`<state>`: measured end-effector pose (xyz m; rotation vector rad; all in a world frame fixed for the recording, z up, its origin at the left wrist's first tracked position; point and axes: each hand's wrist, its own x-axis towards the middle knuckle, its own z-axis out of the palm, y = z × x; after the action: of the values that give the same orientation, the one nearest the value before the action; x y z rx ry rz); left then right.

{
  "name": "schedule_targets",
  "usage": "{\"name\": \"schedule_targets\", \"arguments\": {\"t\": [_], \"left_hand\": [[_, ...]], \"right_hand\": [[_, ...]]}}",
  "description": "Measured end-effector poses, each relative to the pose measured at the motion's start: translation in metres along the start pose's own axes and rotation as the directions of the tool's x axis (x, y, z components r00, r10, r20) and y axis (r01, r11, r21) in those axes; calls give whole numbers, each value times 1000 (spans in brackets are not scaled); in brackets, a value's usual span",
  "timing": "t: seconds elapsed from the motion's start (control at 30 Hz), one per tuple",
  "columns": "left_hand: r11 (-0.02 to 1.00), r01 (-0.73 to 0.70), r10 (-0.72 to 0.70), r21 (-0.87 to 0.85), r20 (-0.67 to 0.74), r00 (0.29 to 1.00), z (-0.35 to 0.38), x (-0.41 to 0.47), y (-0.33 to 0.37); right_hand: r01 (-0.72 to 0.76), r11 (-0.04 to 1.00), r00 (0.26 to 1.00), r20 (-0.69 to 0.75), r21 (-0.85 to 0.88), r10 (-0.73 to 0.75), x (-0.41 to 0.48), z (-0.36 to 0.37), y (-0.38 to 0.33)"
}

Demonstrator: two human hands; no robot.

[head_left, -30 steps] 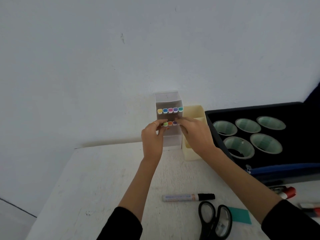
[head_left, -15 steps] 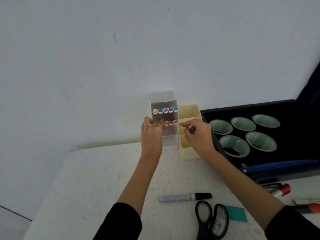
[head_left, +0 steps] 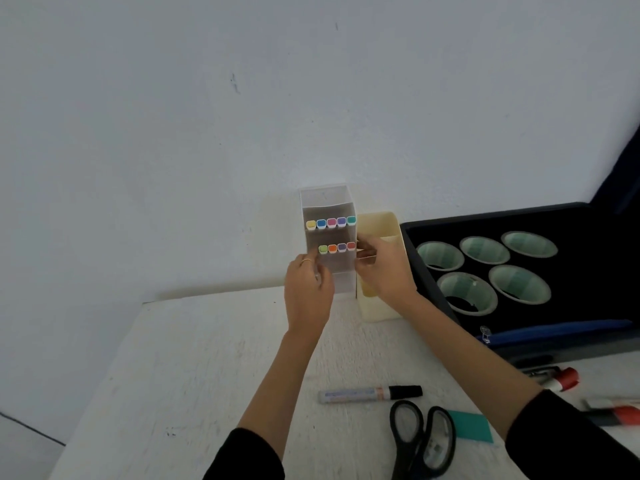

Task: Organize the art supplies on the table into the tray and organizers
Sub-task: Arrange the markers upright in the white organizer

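Note:
A clear tiered organizer [head_left: 325, 202] stands at the table's far edge against the wall. Its upper shelf holds several colour-capped markers [head_left: 331, 222], and its lower shelf holds a second row of markers [head_left: 337, 248], from green to red. My left hand [head_left: 306, 292] rests curled against the organizer's lower left front, just under the green cap. My right hand [head_left: 384, 268] pinches the organizer's right edge beside the red cap. A cream pen holder [head_left: 379, 223] stands right of it, partly hidden by my right hand.
A black tray [head_left: 588, 230] with several green cups sits at the right. Near me lie a black-capped marker [head_left: 370, 393], black scissors [head_left: 422, 441], a teal card [head_left: 474, 426] and red-capped markers [head_left: 562, 379] at the right edge.
The green marker now sits in the lower row with my left hand lowered beneath it. My right hand, which had pulled back toward the cream holder, has returned to the organizer's right edge.

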<state>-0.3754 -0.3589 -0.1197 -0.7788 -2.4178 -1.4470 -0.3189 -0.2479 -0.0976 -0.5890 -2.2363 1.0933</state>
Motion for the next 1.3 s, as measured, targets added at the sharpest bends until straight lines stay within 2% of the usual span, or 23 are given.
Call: {"name": "schedule_targets", "arguments": {"t": [0.1,0.37,0.47,0.6,0.73,0.9,1.03,1.2,1.23,1.3], "left_hand": [[976,132,-119,-174,81,990,2,1,7],[902,271,-233,-336,149,961,-1,20,11],[927,254,-232,-275,108,967,2,23,12],[932,322,-304,-166,121,945,13,25,22],[910,370,-344,-188,158,925,13,31,19],[907,358,-331,-223,148,932,12,27,21],[925,366,-341,-99,208,917,8,29,26],[951,220,-283,216,330,901,-3,36,22],[952,171,-250,253,326,912,-7,36,22],[954,91,-159,287,224,962,-15,28,27]], "right_hand": [[33,997,999,-29,-65,-34,3,4,1],[76,983,984,-150,-166,-101,11,16,8],[91,987,985,-131,-133,-109,12,17,12],[93,990,991,-90,-107,-103,15,15,15],[66,997,993,-99,-50,-71,15,16,16],[79,996,989,-118,-44,-84,13,16,14],[50,997,990,-131,-56,-57,11,16,11],[-3,993,999,-40,-114,-2,8,9,3],[-16,993,1000,-6,-118,15,7,5,1],[-57,991,997,50,-124,64,5,-3,-4]]}}
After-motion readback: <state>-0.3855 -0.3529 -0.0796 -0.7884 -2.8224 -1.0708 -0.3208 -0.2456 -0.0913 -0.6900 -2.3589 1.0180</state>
